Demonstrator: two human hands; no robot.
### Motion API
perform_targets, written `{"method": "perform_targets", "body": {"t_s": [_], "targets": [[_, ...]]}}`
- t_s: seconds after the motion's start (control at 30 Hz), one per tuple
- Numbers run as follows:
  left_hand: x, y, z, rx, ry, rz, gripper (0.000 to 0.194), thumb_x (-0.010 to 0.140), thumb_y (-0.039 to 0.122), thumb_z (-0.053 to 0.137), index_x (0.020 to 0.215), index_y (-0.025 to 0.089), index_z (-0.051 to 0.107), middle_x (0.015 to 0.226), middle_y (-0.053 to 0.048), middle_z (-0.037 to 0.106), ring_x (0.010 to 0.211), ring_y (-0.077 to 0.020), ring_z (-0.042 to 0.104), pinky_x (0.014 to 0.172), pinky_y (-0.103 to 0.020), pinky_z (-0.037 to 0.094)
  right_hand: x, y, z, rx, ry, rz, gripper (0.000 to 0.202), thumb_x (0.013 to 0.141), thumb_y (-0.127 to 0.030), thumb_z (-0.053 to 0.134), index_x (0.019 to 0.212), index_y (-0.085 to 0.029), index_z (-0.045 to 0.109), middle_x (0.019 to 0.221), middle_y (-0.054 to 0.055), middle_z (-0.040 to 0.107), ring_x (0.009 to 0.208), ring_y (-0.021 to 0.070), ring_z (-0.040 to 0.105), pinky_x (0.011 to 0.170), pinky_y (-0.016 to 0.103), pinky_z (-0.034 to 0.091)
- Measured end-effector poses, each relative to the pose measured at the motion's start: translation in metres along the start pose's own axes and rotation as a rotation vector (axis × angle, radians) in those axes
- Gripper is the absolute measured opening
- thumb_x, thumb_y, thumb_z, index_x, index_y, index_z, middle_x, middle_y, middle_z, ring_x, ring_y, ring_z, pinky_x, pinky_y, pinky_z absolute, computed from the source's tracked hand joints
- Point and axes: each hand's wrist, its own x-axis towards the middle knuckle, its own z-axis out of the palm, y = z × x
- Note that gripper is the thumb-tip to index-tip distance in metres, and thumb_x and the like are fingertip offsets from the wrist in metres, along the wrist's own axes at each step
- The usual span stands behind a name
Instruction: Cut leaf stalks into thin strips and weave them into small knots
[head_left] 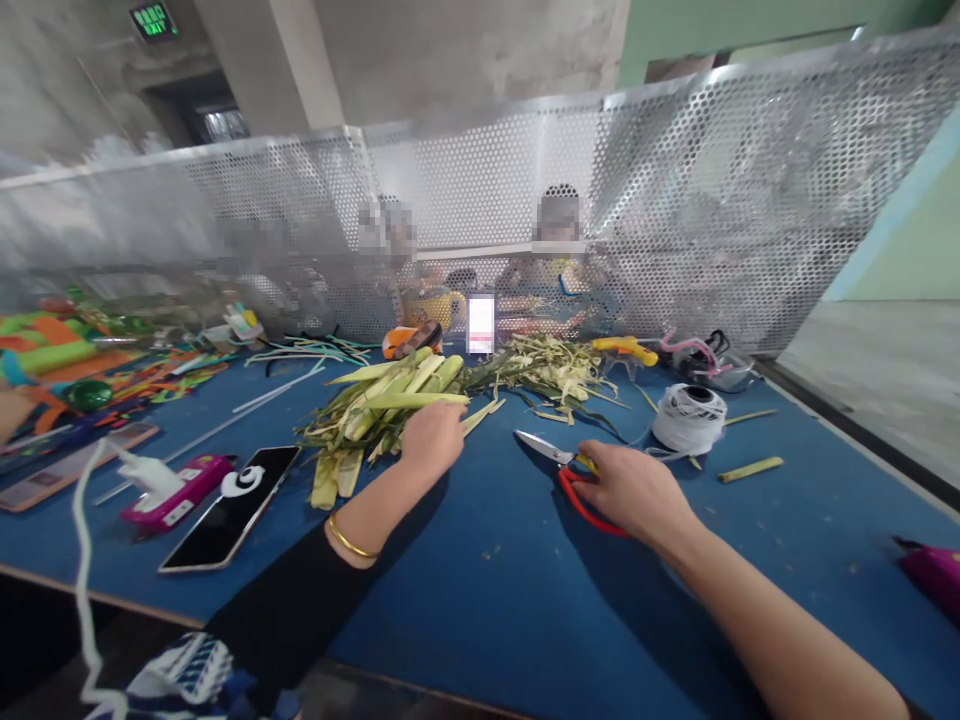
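Workshop-like room: cluttered worktable (480, 590), green exit sign (152, 19).

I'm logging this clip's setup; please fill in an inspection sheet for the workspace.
Surface: blue table, small scraps on it.
Job's things: green stalks piled; scissors with red handle.
Clutter: dry trimmings, white string roll, dark-screened phone, colourful strips at far left.
Grippers: bare hands; left hand at the stalks, grip unclear; right hand holds the scissors.
Cables: white cable crosses the near edge at left, by a white plug on a purple block.
Surroundings: perforated metal screen, people behind; green exit sign.
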Motion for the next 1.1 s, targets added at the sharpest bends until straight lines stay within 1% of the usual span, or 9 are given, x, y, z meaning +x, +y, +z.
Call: {"method": "perform_targets", "body": {"t_s": [0.13, 0.27, 0.4, 0.57, 0.67, 0.77, 0.9, 1.0, 1.1], "targets": [[0.007, -0.019, -0.01, -0.007, 0.046, -0.002, 0.03, 0.06, 0.008, 0.068, 0.044, 0.022, 0.047, 0.063, -0.008, 0.056, 0.104, -0.032, 0.055, 0.082, -0.032, 0.042, 0.001, 0.001, 0.007, -0.066, 0.03, 0.017, 0.024, 0.085, -0.036, 0.052, 0.099, -0.02, 0.062, 0.091, 0.011, 0.07, 0.084, 0.0259, 0.066, 0.06, 0.029, 0.036], [0.004, -0.008, -0.009, 0.012, 0.017, -0.029, 0.029, 0.062, 0.011, 0.065, 0.042, 0.021, 0.048, 0.05, -0.004, 0.049, 0.083, -0.0265, 0.059, 0.067, -0.029, 0.04, 0.005, 0.006, 0.012, -0.108, 0.044, 0.041, 0.027, 0.087, -0.037, 0.049, 0.103, -0.018, 0.062, 0.096, 0.012, 0.069, 0.086, 0.0262, 0.066, 0.062, 0.029, 0.037], [-0.013, 0.021, -0.004, -0.375, -0.089, -0.199, 0.016, 0.074, 0.027, 0.063, 0.061, 0.018, 0.059, 0.06, -0.002, 0.06, 0.059, -0.0157, 0.056, 0.058, -0.026, 0.041, 0.007, 0.008, 0.013, -0.101, 0.03, 0.014, 0.031, 0.088, -0.036, 0.049, 0.111, -0.019, 0.06, 0.102, 0.012, 0.067, 0.089, 0.0256, 0.065, 0.065, 0.029, 0.039], [-0.039, 0.041, 0.018, -0.723, -0.311, -0.317, 0.007, 0.08, 0.022, 0.058, 0.076, 0.016, 0.057, 0.075, -0.007, 0.069, 0.058, -0.0137, 0.062, 0.06, -0.027, 0.049, 0.009, 0.008, 0.014, -0.059, -0.005, 0.034, 0.04, 0.085, -0.03, 0.049, 0.121, -0.015, 0.055, 0.106, 0.016, 0.065, 0.09, 0.0268, 0.065, 0.068, 0.03, 0.04], [-0.038, 0.033, 0.023, -0.595, -0.297, -0.244, 0.005, 0.08, 0.021, 0.055, 0.079, 0.017, 0.059, 0.074, -0.004, 0.068, 0.053, -0.0102, 0.057, 0.05, -0.021, 0.042, 0.01, 0.011, 0.013, 0.027, -0.027, 0.097, 0.047, 0.081, -0.029, 0.051, 0.125, -0.014, 0.055, 0.103, 0.016, 0.068, 0.092, 0.0278, 0.065, 0.069, 0.03, 0.041], [-0.024, 0.014, 0.018, -0.37, -0.126, -0.11, 0.014, 0.082, 0.024, 0.051, 0.071, 0.019, 0.058, 0.068, 0.0, 0.064, 0.048, -0.0088, 0.05, 0.048, -0.02, 0.036, 0.013, 0.016, 0.011, 0.176, -0.056, 0.125, 0.042, 0.079, -0.032, 0.053, 0.117, -0.019, 0.063, 0.093, 0.011, 0.071, 0.086, 0.0265, 0.065, 0.067, 0.03, 0.042], [-0.005, -0.007, 0.007, -0.152, -0.044, 0.008, 0.029, 0.084, 0.034, 0.049, 0.06, 0.019, 0.056, 0.053, 0.002, 0.055, 0.045, -0.011, 0.045, 0.05, -0.023, 0.032, 0.018, 0.024, 0.009, 0.648, -0.123, 0.121, 0.046, 0.075, -0.038, 0.057, 0.115, -0.017, 0.065, 0.066, 0.002, 0.065, 0.057, 0.0172, 0.057, 0.056, 0.027, 0.041], [-0.002, -0.009, 0.001, -0.026, -0.007, 0.039, 0.034, 0.083, 0.038, 0.049, 0.055, 0.02, 0.056, 0.048, 0.002, 0.05, 0.046, -0.0128, 0.044, 0.051, -0.025, 0.028, 0.017, 0.025, 0.005, 0.997, -0.131, 0.173, 0.058, 0.068, -0.042, 0.066, 0.119, -0.014, 0.061, 0.068, 0.0, 0.06, 0.049, 0.0106, 0.045, 0.049, 0.025, 0.037], [-0.005, -0.003, -0.003, 0.031, 0.015, 0.062, 0.034, 0.083, 0.037, 0.051, 0.054, 0.02, 0.056, 0.049, 0.002, 0.052, 0.049, -0.0139, 0.047, 0.054, -0.025, 0.028, 0.012, 0.021, -0.003, 1.088, -0.086, 0.152, 0.063, 0.063, -0.045, 0.073, 0.117, -0.014, 0.061, 0.068, -0.002, 0.056, 0.051, 0.0087, 0.042, 0.048, 0.023, 0.034]]}}
